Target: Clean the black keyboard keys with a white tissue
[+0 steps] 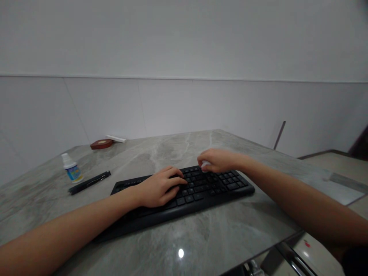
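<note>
Black, the keyboard (200, 188) is lying beneath your left hand (161, 187), which is resting unclenched; your right hand (219, 159) is grasping a small white item (205, 164).

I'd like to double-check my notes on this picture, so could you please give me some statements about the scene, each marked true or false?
1. The left hand rests on the black keyboard. True.
2. The right hand is empty. False: it holds a small white item.
3. The white bottle stands to the left of the keyboard. True.
4. The black pen-like object lies on the keyboard. False: it lies on the tabletop, beside the bottle.
5. The dark red object lies near the wall. True.
</note>
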`<state>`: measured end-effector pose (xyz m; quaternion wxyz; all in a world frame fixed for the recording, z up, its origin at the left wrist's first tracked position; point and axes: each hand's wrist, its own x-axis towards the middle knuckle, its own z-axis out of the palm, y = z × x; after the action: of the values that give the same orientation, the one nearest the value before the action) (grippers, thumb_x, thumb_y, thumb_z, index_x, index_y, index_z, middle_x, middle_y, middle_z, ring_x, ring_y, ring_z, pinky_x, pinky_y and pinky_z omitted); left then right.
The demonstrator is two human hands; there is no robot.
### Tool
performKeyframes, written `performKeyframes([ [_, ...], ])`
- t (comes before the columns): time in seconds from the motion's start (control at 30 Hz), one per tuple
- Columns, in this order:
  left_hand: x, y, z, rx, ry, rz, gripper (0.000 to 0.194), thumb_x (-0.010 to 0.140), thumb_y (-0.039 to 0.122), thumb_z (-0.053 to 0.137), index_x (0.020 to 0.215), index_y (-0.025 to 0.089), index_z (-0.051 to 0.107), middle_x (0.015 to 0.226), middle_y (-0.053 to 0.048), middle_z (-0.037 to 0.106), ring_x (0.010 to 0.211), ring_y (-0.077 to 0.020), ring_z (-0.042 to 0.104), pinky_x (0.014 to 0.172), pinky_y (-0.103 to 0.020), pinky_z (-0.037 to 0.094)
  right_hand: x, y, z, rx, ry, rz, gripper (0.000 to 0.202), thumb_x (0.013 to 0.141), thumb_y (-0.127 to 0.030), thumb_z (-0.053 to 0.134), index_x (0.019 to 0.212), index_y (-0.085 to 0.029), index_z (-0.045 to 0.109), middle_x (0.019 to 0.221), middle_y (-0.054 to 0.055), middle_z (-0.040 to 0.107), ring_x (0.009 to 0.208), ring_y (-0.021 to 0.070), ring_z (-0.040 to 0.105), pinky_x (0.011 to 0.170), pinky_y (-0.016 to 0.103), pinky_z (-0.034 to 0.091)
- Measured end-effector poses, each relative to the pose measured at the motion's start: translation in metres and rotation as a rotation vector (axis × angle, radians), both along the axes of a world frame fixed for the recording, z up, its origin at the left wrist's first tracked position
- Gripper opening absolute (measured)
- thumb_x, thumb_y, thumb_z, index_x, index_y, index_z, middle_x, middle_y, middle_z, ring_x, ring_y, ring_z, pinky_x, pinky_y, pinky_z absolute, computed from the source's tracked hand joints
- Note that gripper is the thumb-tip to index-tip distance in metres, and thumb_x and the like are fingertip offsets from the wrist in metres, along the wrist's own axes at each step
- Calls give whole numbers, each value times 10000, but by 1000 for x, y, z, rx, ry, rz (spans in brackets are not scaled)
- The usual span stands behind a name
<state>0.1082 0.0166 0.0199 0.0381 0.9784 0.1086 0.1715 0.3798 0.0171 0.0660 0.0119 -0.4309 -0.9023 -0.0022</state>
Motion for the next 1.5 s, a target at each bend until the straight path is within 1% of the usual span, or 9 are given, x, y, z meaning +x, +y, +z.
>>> performKeyframes([
  [0.13,0,1,-1,15,-5,-8,326,924,142,439,1219,181,573,1173,-111,530,1092,-234,514,981,-414,465,-4,-1,-4,-37,54,66,201,823,-232,591,994,-167,676,957,77,701,912,201,617,817,287,430],
  [0.3,0,0,0,19,-10,-16,312,934,157,429,1206,174,580,1155,-114,536,1073,-231,524,972,-414,468,-16,-5,-8,-32,67,92,172,826,-188,577,950,-150,690,886,71,709,837,188,621,807,284,431],
  [0.6,0,1,0,12,-7,-15,313,933,149,436,1212,180,577,1161,-110,532,1080,-230,520,977,-411,465,-16,-5,-8,-75,130,84,165,828,-222,612,949,-150,698,824,58,708,769,177,613,745,276,427],
  [0.7,0,1,-1,9,-1,-17,320,928,143,443,1218,176,574,1165,-110,528,1096,-230,512,995,-406,452,-22,-7,-12,-50,175,96,160,836,-217,601,953,-147,687,861,64,709,794,177,618,750,275,428],
  [0.8,0,2,-1,7,0,-17,320,926,142,445,1218,172,573,1166,-113,526,1095,-232,513,990,-402,455,-24,-9,-13,-66,137,129,160,842,-209,586,956,-155,683,875,66,707,821,180,622,773,280,432],
  [0.97,-1,2,-1,18,-13,-21,315,926,145,443,1210,178,577,1157,-111,533,1080,-231,519,981,-405,460,-21,-12,-8,-72,102,104,163,826,-199,584,945,-143,681,887,78,703,831,188,620,783,286,437],
  [1.17,0,2,-1,16,-7,-12,312,931,153,437,1206,176,582,1157,-114,537,1078,-233,520,977,-413,462,-11,-8,-4,-92,101,178,227,746,-129,573,947,-152,676,872,53,697,802,171,617,761,265,444],
  [1.33,-1,2,-2,9,-25,-20,318,930,155,438,1211,187,583,1158,-111,542,1085,-237,523,968,-413,472,-4,-1,-4,-78,105,116,217,747,-168,586,941,-159,683,880,55,699,817,174,619,769,268,446],
  [1.5,-2,2,-2,20,-25,-23,318,928,155,437,1211,185,578,1161,-113,539,1084,-237,519,967,-416,472,3,2,2,-17,111,69,208,735,-172,587,919,-155,683,833,51,692,772,169,611,722,261,435],
])
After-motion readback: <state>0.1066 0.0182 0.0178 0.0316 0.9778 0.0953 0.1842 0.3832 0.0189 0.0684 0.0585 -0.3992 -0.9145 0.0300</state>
